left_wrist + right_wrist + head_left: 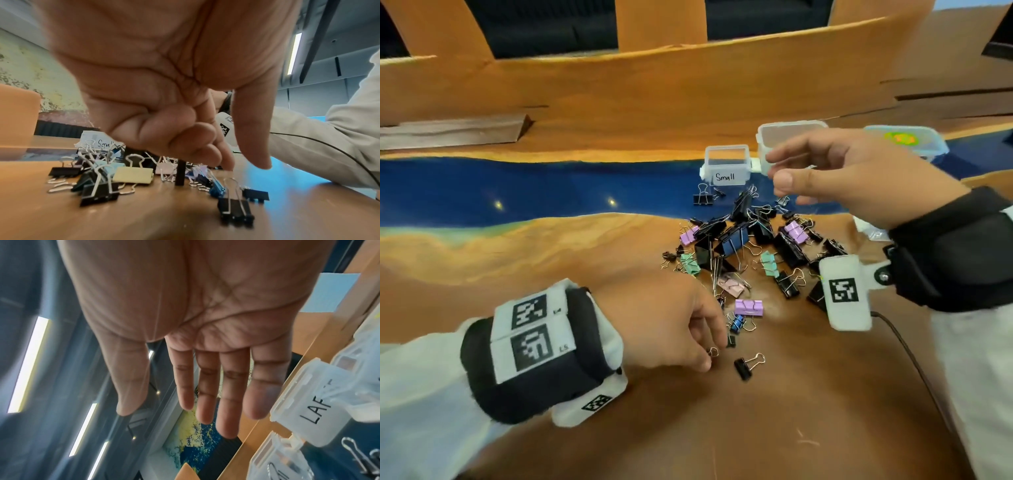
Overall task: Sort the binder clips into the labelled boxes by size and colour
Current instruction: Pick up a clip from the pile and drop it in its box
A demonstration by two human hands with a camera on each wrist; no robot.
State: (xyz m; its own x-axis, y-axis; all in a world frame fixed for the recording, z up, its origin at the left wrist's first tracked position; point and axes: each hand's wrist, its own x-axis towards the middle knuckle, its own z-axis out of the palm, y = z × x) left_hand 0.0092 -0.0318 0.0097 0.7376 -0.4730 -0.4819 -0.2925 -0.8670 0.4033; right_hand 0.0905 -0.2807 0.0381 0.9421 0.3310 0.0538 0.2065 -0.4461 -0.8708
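Observation:
A pile of binder clips [739,246], black, purple, green, pink and blue, lies mid-table. Behind it stand a clear box labelled "Small" [726,168] and a larger clear box [791,133], lettered "LA" in the right wrist view [314,412]. My left hand [714,354] hangs at the pile's near edge. Its thumb and index finger point down, slightly apart, over a small black clip [731,341] [255,195], and the other fingers are curled. Nothing sits between the tips [244,167]. My right hand [777,169] hovers flat and empty in front of the larger box, fingers straight [205,402].
A black clip [744,366] lies alone nearest me, with a small blue clip [738,322] beside my left fingers. A blue-lidded container [907,140] stands at the far right. A black cable [914,359] trails from my right wrist. A wooden block [448,132] lies far left.

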